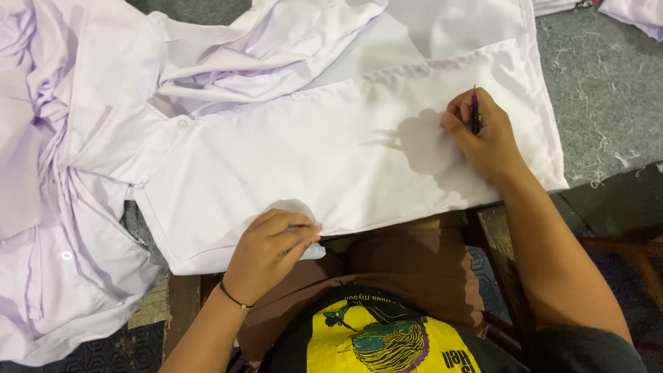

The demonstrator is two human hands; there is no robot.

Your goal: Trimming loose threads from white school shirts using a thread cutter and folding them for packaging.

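A white shirt [331,145] lies spread flat in front of me, buttoned front up, collar end toward the left. My left hand [273,245] pinches the shirt's near edge between fingers and thumb; a thin black band circles that wrist. My right hand [483,135] rests on the cloth near the shirt's right end and grips a slim dark pen-like tool [474,110], held upright in the closed fingers. The tool's lower tip is hidden by the hand.
A heap of more white garments [62,173] fills the left side. A grey work surface [601,90] strewn with thread scraps shows at the right. My lap in brown cloth [407,262] and a yellow printed shirt [387,342] sit below.
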